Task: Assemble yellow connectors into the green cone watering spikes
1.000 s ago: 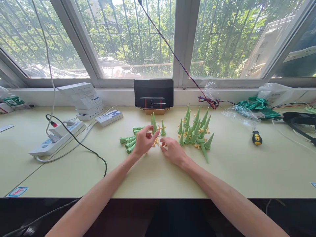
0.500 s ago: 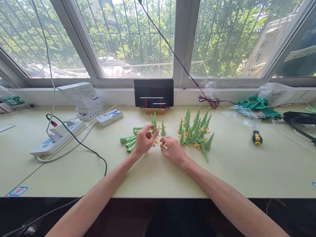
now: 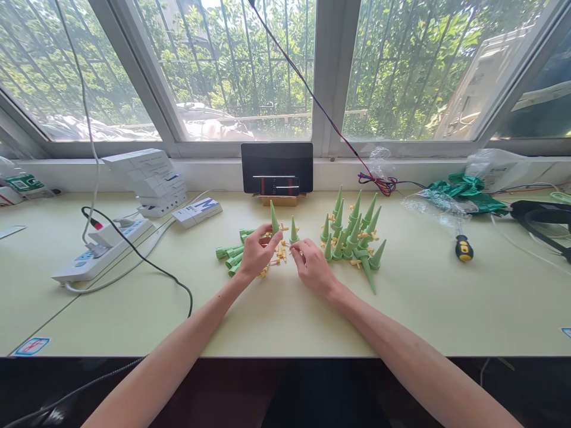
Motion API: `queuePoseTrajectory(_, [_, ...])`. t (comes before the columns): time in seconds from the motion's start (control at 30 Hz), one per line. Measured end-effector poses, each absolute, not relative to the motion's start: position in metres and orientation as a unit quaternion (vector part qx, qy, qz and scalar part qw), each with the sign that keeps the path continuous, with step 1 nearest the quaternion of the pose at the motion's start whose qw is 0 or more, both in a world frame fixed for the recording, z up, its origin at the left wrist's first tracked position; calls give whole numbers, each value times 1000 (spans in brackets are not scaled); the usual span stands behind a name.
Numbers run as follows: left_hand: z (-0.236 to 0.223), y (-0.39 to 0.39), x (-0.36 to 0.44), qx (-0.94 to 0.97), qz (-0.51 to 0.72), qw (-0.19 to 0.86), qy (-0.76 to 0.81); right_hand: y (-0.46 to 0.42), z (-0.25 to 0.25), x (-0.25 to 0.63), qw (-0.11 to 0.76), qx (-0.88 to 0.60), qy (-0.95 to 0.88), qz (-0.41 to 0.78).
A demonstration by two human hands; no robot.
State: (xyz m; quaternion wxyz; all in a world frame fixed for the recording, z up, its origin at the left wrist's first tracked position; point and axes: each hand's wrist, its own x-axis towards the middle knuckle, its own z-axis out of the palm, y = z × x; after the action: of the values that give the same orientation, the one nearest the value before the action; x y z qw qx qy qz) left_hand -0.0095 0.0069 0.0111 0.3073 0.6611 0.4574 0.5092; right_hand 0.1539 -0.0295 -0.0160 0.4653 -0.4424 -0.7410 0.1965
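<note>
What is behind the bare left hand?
A tapered green plastic-looking cone shows behind the left hand; the hand covers its lower part and whatever is there.

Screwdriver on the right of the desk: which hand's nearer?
Right. The right hand is left of the screwdriver, with the cluster of green cones between them; the left hand is farther left, beyond the right.
</note>
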Motion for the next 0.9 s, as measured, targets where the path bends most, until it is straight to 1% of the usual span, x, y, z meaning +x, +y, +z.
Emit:
queuePoseTrajectory(0.2, [13, 6, -9, 651, 512, 330, 453, -29, -13, 155, 483, -445, -730, 188])
queuePoseTrajectory(0.57, [10, 6, -10, 674, 483, 322, 456, -28, -13, 157, 558, -449, -677, 171])
queuePoseTrajectory(0.9, [13, 3, -9, 693, 479, 323, 431, -30, -8, 158, 565, -459, -662, 177])
